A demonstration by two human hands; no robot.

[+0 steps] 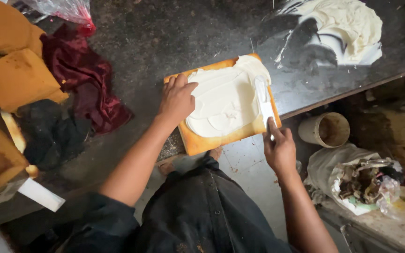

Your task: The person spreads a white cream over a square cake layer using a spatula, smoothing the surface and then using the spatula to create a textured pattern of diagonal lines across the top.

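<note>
White cream covers most of the top of the rectangular sponge cake slab, which lies at the front edge of the dark stone worktop, one corner overhanging the edge.

Your left hand rests flat on the slab's left side, fingers spread and open, pressing on the cake and gripping nothing; the fingertips touch the rim of the cream layer.

Your right hand is closed around the handle of a flat spatula. The cream-coated blade lies along the slab's right edge, on the cream.

Surrounding items:
- A larger heap of cream is smeared on the worktop at the far right, well apart from the slab.
- More golden sponge pieces sit at the far left, beside a dark red cloth and a black cloth.
- A round cream-coloured container stands on the floor below the worktop edge, near your right hand.
- A white bag of waste lies just beside that container.
</note>
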